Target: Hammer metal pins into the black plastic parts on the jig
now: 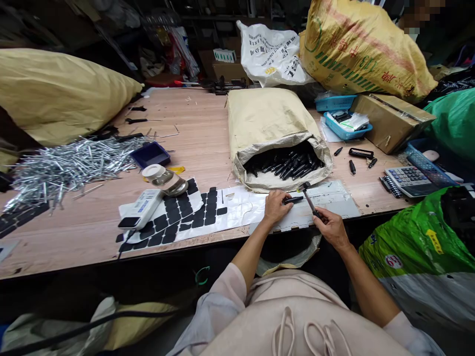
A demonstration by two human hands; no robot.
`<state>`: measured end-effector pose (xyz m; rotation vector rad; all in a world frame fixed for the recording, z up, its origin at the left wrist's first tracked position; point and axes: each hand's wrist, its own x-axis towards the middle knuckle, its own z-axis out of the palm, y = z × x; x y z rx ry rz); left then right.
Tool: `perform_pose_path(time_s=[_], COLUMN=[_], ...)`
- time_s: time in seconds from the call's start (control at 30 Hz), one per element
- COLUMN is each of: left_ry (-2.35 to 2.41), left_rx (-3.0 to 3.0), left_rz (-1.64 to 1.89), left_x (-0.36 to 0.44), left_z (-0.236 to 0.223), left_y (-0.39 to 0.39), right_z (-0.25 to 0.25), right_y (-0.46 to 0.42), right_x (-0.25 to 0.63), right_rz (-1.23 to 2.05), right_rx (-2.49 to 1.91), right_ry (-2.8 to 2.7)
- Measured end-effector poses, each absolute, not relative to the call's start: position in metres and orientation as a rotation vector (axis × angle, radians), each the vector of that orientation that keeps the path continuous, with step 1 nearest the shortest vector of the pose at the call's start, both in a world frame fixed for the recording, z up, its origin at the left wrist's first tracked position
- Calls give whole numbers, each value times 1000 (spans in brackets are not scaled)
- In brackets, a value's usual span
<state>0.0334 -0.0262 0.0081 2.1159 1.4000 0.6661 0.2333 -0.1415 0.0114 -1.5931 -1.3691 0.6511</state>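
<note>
At the front of the table, my left hand [276, 206] grips a slim black plastic handle piece [294, 200] that lies level over a grey-white board [330, 200]. My right hand [331, 226] is closed round the dark grip of a small hammer [309, 199], whose head is up and just right of the black piece. Whether the hammer head touches the piece I cannot tell. Just beyond my hands, an open woven sack [274, 118] lies on its side, its mouth full of similar black pieces [293, 165].
Left are a heap of metal rods [74, 165], a glass jar [166, 180], a white box [141, 210] and sheets of black pads [185, 210]. A calculator [407, 180], blue baskets [347, 126] and a cardboard box [391, 121] stand right. A green bag [419, 237] leans against the table's front.
</note>
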Motion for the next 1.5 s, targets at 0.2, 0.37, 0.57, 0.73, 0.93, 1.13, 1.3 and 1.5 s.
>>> perform_pose_path(time_s=[0.2, 0.37, 0.57, 0.73, 0.93, 1.13, 1.3, 1.5], left_ry=[1396, 1392, 1380, 1388, 1395, 1388, 1380, 1303], left_rx=[2102, 2097, 2103, 2092, 2062, 2072, 2070, 2091], left_rz=[660, 674, 677, 674, 635, 634, 639, 750], left_x=[35, 34, 33, 34, 34, 34, 32, 27], left_z=[12, 14, 7, 6, 9, 11, 9, 18], left_y=[-28, -28, -26, -25, -24, -26, -26, -30], right_z=[14, 20, 20, 28, 26, 26, 8, -12], right_y=[-153, -154, -156, -157, -156, -137, -102, -90], right_x=[227, 223, 223, 217, 209, 222, 242, 248], right_rz=[540, 456, 464, 482, 507, 599, 604, 682], right_rx=[-1654, -1632, -1681, -1648, -1643, -1657, -1638, -1568], right_ry=[-1475, -1490, -1534, -1538, -1585, -1467, -1246, -1136])
